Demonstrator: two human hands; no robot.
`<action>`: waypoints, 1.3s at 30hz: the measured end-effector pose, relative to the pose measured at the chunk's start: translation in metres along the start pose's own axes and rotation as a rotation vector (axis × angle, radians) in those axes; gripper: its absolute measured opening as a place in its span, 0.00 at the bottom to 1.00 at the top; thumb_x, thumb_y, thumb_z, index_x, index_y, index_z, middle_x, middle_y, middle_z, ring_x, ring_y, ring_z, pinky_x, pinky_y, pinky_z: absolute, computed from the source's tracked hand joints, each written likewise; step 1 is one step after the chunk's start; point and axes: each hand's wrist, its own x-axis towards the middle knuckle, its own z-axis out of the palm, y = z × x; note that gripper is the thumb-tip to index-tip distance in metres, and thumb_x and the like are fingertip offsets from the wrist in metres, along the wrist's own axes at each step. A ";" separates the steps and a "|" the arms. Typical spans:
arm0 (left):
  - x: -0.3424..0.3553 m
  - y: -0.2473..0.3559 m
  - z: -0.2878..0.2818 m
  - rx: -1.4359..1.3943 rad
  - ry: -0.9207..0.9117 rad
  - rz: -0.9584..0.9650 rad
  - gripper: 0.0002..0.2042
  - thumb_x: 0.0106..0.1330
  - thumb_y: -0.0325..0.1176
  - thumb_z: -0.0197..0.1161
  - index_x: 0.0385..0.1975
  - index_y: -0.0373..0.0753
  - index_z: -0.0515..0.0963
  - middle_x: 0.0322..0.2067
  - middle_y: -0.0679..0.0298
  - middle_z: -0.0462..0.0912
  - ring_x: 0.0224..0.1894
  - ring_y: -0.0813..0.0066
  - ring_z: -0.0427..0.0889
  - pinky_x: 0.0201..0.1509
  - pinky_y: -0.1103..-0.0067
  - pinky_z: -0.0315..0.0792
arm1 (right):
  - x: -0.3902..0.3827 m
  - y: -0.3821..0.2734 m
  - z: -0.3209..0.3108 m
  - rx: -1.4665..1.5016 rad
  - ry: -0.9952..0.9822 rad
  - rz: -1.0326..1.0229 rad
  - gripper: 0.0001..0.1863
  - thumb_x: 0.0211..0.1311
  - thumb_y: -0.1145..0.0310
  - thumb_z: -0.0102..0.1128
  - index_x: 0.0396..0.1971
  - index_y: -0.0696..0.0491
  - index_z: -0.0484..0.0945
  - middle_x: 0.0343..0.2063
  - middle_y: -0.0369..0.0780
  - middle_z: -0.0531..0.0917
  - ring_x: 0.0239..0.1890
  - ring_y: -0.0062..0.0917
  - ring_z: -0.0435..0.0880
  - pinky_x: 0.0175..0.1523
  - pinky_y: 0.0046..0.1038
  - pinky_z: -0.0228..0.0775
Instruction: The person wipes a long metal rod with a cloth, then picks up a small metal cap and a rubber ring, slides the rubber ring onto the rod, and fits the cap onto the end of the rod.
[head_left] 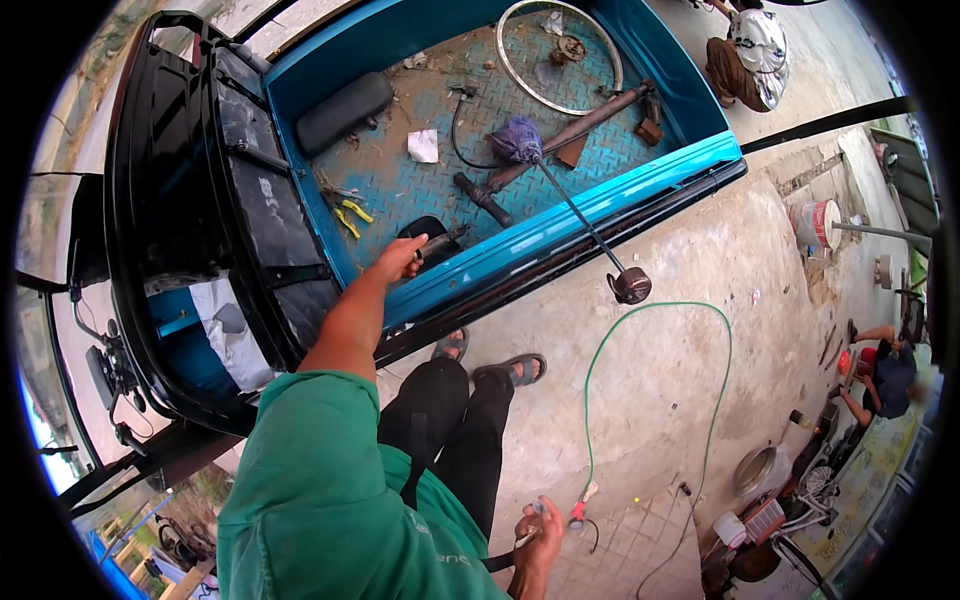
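Note:
My left hand (403, 258) reaches over the side of a blue cargo bed (660, 165), its fingers closed around something small and dark that I cannot make out. Just beyond the fingers lies a black tray-like piece (430, 228) with a metal part against it. To the left of that hand, pliers with yellow handles (348, 221) rest among other small tools on the bed floor. Low in the view, my right hand (541, 540) is held in front of my body with curled fingers. A small pale item shows between them, too small to name.
The bed holds a black padded seat (345, 113), a wheel rim (503, 60), a purple cloth bundle (516, 141) and rusty pipe pieces (482, 200). A rod ending in a dark round piece (631, 286) overhangs the side. A green cord (590, 400) loops on the floor. Two people (757, 60) are nearby.

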 end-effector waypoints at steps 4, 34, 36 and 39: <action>-0.008 0.015 0.031 0.000 -0.017 0.120 0.18 0.67 0.48 0.61 0.51 0.46 0.74 0.38 0.63 0.79 0.31 0.72 0.80 0.28 0.75 0.74 | -0.009 0.007 0.007 -0.063 0.010 0.002 0.18 0.64 0.64 0.51 0.47 0.61 0.75 0.27 0.44 0.81 0.17 0.22 0.72 0.21 0.21 0.61; -0.508 -0.016 0.031 -0.095 -0.199 0.973 0.08 0.71 0.27 0.55 0.43 0.32 0.79 0.36 0.62 0.83 0.36 0.79 0.82 0.43 0.80 0.75 | -0.054 -0.125 0.077 -0.168 -0.687 -0.421 0.19 0.69 0.57 0.50 0.47 0.57 0.74 0.23 0.34 0.77 0.18 0.10 0.66 0.18 0.11 0.51; -0.527 -0.050 -0.019 0.144 -0.086 0.989 0.07 0.70 0.29 0.56 0.40 0.33 0.79 0.35 0.64 0.82 0.35 0.79 0.81 0.40 0.81 0.75 | -0.062 -0.133 0.091 -0.181 -0.723 -0.446 0.19 0.68 0.57 0.50 0.47 0.57 0.74 0.23 0.34 0.77 0.19 0.10 0.67 0.19 0.11 0.51; -0.520 -0.087 -0.096 -0.012 0.146 0.877 0.09 0.71 0.30 0.55 0.39 0.32 0.79 0.35 0.62 0.82 0.34 0.79 0.80 0.41 0.81 0.74 | -0.073 -0.143 0.125 -0.204 -0.793 -0.575 0.20 0.67 0.57 0.53 0.48 0.58 0.74 0.24 0.35 0.77 0.21 0.11 0.70 0.20 0.11 0.53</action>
